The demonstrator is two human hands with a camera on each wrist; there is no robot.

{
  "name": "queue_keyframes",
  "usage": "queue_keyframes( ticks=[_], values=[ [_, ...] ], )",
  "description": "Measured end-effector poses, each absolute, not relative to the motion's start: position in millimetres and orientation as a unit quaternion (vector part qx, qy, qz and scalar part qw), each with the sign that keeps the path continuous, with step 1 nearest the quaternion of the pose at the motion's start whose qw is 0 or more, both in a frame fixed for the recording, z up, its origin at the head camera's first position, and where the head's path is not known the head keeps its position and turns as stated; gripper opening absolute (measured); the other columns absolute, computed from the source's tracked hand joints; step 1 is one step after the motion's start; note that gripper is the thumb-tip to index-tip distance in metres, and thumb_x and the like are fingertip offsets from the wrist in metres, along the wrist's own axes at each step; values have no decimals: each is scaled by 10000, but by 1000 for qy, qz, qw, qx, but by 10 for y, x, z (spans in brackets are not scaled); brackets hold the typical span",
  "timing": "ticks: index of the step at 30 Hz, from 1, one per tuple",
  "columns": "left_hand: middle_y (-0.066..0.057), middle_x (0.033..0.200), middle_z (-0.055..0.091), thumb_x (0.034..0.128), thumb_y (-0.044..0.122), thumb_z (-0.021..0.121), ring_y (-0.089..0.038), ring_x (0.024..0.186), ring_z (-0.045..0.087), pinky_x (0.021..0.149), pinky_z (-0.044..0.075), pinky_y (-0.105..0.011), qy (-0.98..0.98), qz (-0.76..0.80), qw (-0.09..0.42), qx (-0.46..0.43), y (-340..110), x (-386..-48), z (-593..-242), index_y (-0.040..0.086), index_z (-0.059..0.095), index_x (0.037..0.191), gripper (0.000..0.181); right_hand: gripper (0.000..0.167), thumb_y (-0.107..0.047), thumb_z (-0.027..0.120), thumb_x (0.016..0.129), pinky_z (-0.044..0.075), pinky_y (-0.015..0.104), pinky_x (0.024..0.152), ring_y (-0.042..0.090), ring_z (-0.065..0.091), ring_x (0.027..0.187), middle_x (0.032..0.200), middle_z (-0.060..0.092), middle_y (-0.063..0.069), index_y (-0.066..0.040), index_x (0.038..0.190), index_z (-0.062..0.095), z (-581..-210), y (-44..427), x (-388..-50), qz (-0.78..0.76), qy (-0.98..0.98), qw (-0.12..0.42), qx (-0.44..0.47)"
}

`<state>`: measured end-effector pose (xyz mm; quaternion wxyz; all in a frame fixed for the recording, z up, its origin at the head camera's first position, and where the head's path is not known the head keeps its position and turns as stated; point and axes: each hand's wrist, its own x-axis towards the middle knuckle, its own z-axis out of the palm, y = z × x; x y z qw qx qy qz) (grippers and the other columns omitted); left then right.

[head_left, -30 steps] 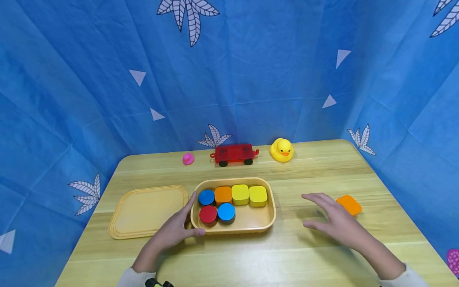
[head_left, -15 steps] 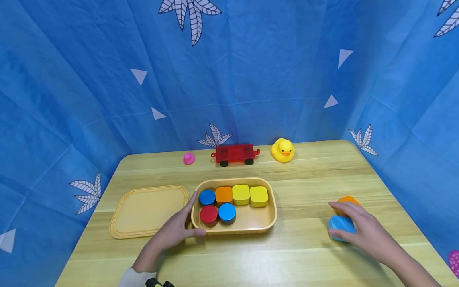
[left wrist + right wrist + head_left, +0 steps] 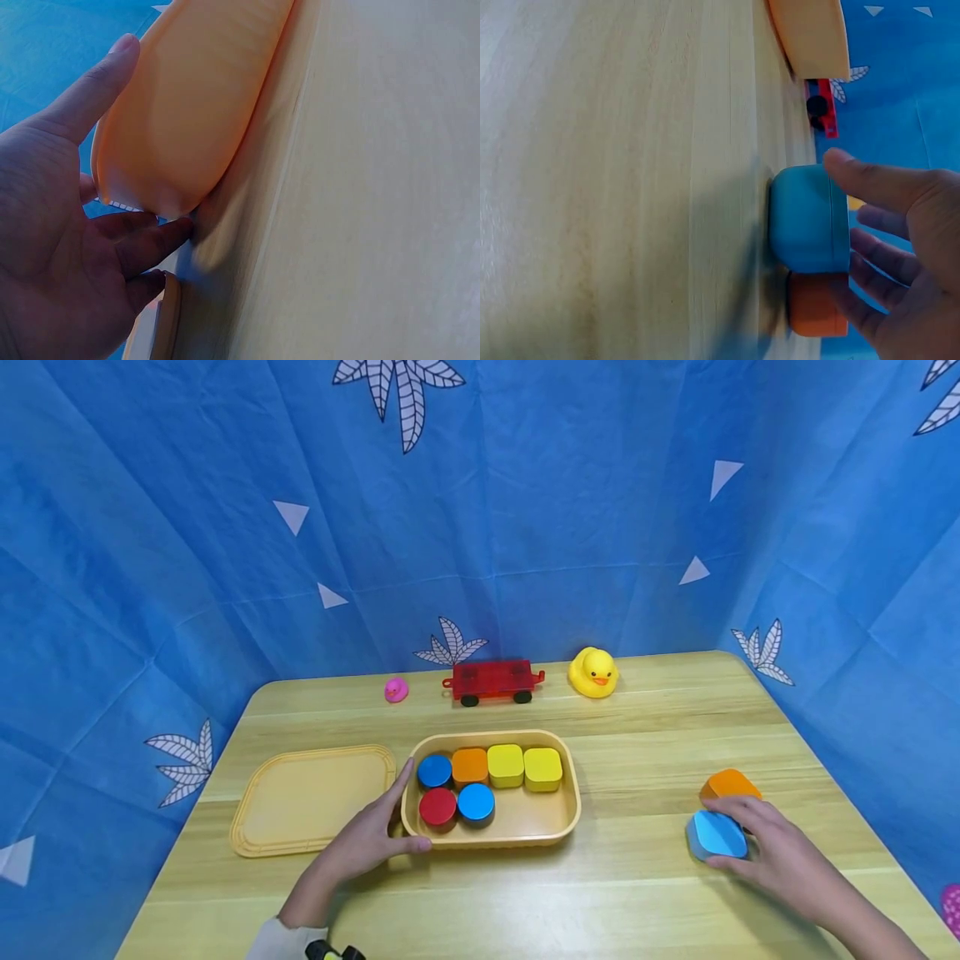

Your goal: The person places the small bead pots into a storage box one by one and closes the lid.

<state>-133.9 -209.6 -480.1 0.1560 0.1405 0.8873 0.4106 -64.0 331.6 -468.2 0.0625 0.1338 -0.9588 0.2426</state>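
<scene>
My left hand [image 3: 367, 835] grips the left end of a tan box [image 3: 573, 802], thumb at its near rim and fingers round its end. In the left wrist view the fingers [image 3: 154, 244] touch the bottom corner of the box [image 3: 202, 90]. Inside stand blue [image 3: 476, 802], red [image 3: 438, 807], orange [image 3: 470, 764] and yellow [image 3: 543, 767] blocks. Over on the right my right hand [image 3: 795, 864] holds a light blue block [image 3: 718, 835] between thumb and fingers. An orange block [image 3: 729, 783] stands right behind it; in the right wrist view a fingertip overlaps this orange block [image 3: 814, 304].
A flat tan lid [image 3: 315, 802] lies left of the box. Along the back edge of the wooden table [image 3: 570, 902] stand a small pink duck [image 3: 396, 690], a red wagon [image 3: 492, 680] and a yellow duck [image 3: 593, 672]. Blue cloth [image 3: 570, 510] hangs behind.
My right hand has moved right and toward me, onto the light blue block, which was out of sight at first. My left hand has stayed at the box.
</scene>
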Motion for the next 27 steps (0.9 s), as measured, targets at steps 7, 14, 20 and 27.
queue_keyframes(
  ticks=[7,14,20,27],
  values=[
    [-129,1709,206,871,434,825,-385,1512,338,1207,320,-543,886,414,160,138,-2087,-1345,-4792,358,14,1667,1140,723,-213,973,655,401,97,834,317,589,1099,1246,677,107,-96,1299,665,-4721,3331,-662,211,-959,89,165],
    [-132,1707,212,866,439,826,-386,1505,350,1203,330,-543,887,411,159,136,-2083,-1349,-4796,359,14,1667,1143,698,-192,971,648,451,173,820,289,577,1089,1220,687,87,-93,1275,682,-4698,3289,-689,199,-959,102,175],
    [-130,1707,215,862,443,827,-387,1503,353,1202,333,-540,887,412,158,137,-2086,-1355,-4801,364,22,1667,1141,666,-218,961,682,538,329,784,266,591,1084,1206,672,44,-124,1279,682,-4617,3174,-732,211,-958,83,174],
    [-127,1708,207,868,449,822,-391,1517,324,1207,320,-548,889,407,158,137,-2094,-1344,-4803,369,12,1665,1140,639,-223,942,735,558,268,781,188,602,1045,1233,650,-3,-128,1308,676,-4513,3004,-805,241,-950,60,189]
  ],
)
